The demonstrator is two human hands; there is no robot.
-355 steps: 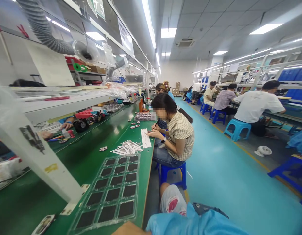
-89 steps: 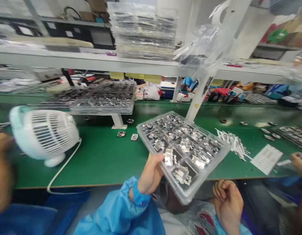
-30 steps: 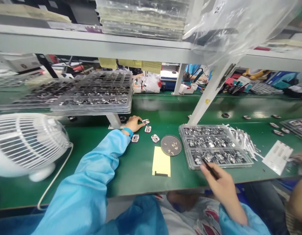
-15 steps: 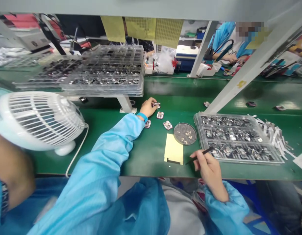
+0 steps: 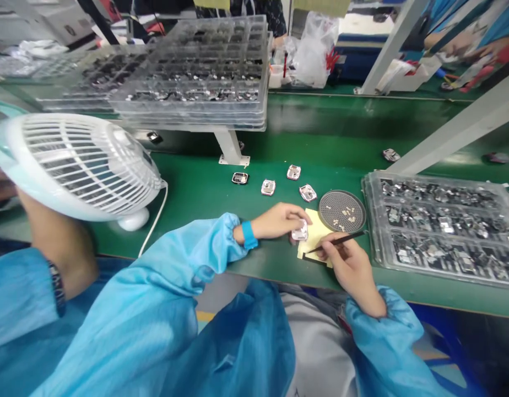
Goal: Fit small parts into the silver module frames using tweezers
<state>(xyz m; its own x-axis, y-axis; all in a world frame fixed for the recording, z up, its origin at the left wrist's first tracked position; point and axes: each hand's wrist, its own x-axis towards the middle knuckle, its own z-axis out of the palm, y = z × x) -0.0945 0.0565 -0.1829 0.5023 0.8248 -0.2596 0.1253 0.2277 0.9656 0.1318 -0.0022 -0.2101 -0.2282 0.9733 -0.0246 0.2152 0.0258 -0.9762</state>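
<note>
My left hand (image 5: 273, 221) pinches a silver, rounded-square watch case (image 5: 299, 231) at the left edge of a yellow paper sheet (image 5: 313, 219). In my right hand (image 5: 354, 270) is a pair of black tweezers (image 5: 347, 238), its tip over the sheet near a black strip (image 5: 316, 259) along the lower edge. Just beyond lies a round, dark perforated dish (image 5: 335, 199) with several small pale pieces on it. Similar cases lie loose behind my left hand, among them one case (image 5: 268, 187), another (image 5: 293, 172) and a third (image 5: 308, 192).
A clear compartment tray (image 5: 376, 242) of small metal parts stands at right. Stacked trays (image 5: 258, 118) sit on a raised shelf at back left. A white fan (image 5: 85, 165) with its cord (image 5: 155, 218) occupies the left. Another person's arm (image 5: 60, 237) shows behind the fan.
My left hand has come back toward me and right, bringing a watch case from the far part of the bench to the yellow sheet. The tweezers' tip now reaches over the sheet. The view has tilted down.
</note>
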